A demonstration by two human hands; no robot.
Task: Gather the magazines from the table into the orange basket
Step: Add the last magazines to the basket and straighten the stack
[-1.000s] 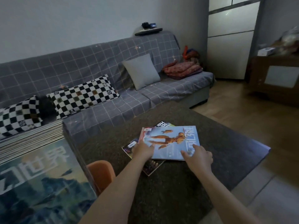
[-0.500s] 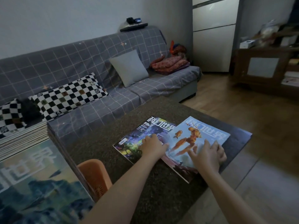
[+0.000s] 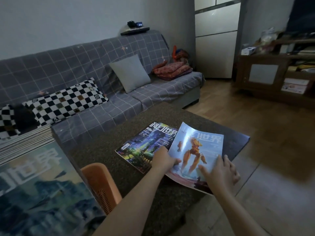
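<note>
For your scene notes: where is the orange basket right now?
In the head view the orange basket sits lower left, beside the magazine stack, left of the left hand.

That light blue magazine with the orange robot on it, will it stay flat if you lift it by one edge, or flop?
Probably flops: the blue magazine is thin and its far corner already curls up. The left hand and right hand both hold its near end, which suits that. The glossy cover may slide on the dark magazine.

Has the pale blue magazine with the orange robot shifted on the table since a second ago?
Yes. The pale blue magazine with the orange robot has slid off the dark magazine toward the dark speckled table's right edge, its far end now lifted.
</note>
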